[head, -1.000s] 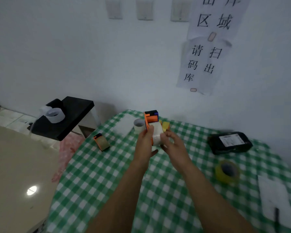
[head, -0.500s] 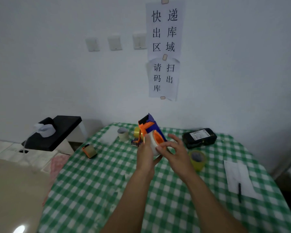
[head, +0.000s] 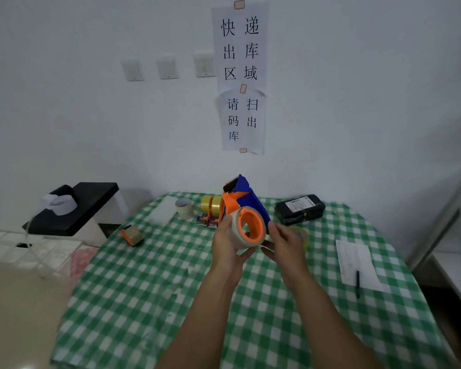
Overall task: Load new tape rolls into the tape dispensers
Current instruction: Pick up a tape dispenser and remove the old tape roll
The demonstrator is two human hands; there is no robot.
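Okay, my left hand (head: 228, 242) wraps the tape roll (head: 241, 230) on the dispenser (head: 244, 203), held up off the table (head: 171, 302) for access. My right hand (head: 286, 242) steadies the other side, fingers half-curled; whether it grips anything, I can't tell.

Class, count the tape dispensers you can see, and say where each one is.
3: an orange-and-blue dispenser in the hands, a pair of dispensers standing behind it, counted as one unit; a small orange dispenser near the table's left edge.

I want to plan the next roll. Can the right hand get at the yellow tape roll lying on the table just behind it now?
Probably yes. The yellow tape roll lies flat on the tablecloth right behind the right hand, nothing on top. But that hand is busy at the dispenser and must let go first.
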